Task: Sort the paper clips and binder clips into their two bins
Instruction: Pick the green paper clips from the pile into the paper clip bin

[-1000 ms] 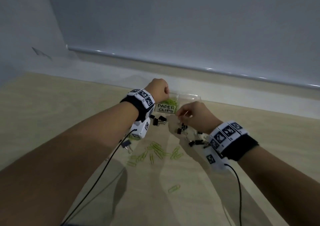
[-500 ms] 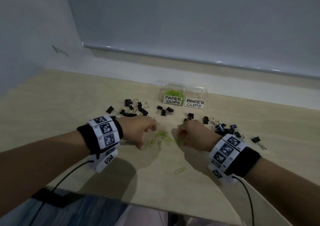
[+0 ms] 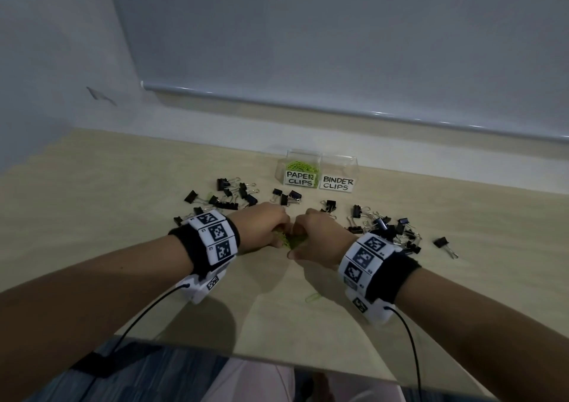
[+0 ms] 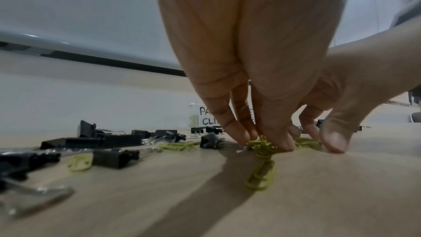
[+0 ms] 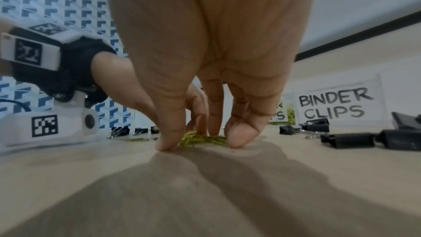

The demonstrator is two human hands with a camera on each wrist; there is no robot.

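Observation:
A bunch of green paper clips (image 3: 291,241) lies mid-table between my two hands. My left hand (image 3: 275,232) has its fingertips down on the bunch, and its thumb and fingers pinch the clips (image 4: 262,145). My right hand (image 3: 303,237) meets it from the right, thumb and curled fingers closed round the same clips (image 5: 205,139). The clear PAPER CLIPS bin (image 3: 300,178) at the back holds green clips. The BINDER CLIPS bin (image 3: 338,181) stands beside it on the right. Black binder clips (image 3: 234,196) lie scattered.
More binder clips (image 3: 385,226) are heaped right of my right wrist, and one (image 3: 441,243) lies apart further right. A single paper clip (image 3: 312,297) lies near the table's front edge (image 3: 277,361). A wall ledge runs behind the bins.
Both hands came back from the bins to the loose paper clips, then moved together. The spread clips are now gathered into one bunch under the fingertips.

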